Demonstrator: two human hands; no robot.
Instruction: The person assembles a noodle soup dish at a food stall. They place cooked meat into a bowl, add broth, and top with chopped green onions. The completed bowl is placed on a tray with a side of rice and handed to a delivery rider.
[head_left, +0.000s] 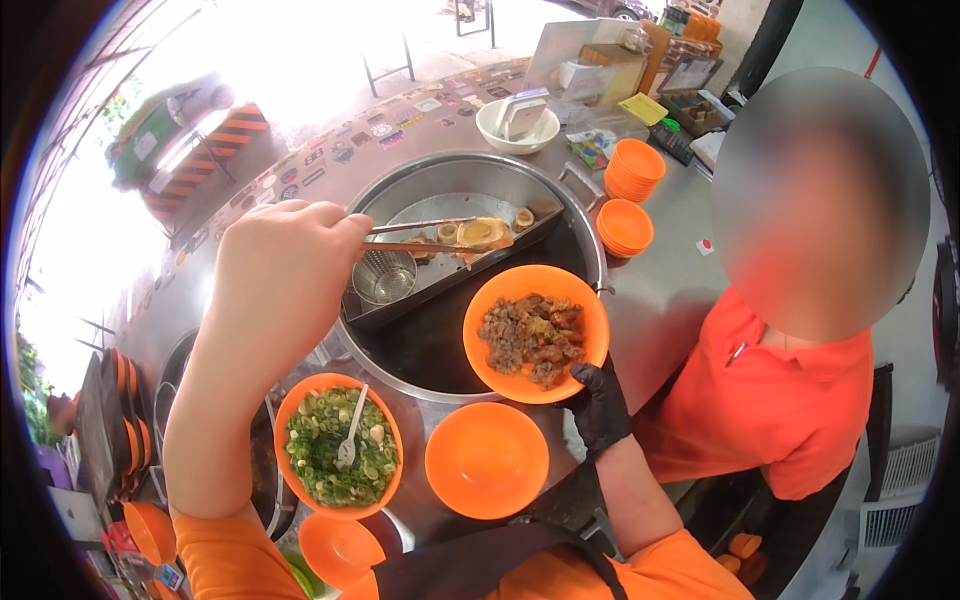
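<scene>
My bare left hand (289, 259) grips a pair of chopsticks (424, 246). Their tips are at a pale piece of food with a round centre (484, 233), over the metal tray section of a large round pot (457, 176). Smaller chunks and a perforated metal strainer (384, 276) lie in that section. In a black glove, my right hand (596, 401) holds an orange bowl of chopped browned meat (534, 337) above the pot's dark half. Nearer me are an orange bowl of sliced green onions (337, 442) with a white plastic spoon (352, 427) and an orange bowl with nothing in it (487, 461).
A person in a red shirt (780, 390) stands close at the right. Stacked orange bowls (634, 171) and a white bowl (517, 139) are beyond the pot. Another pot (262, 465) is at the left; a small orange bowl (341, 549) sits near my body.
</scene>
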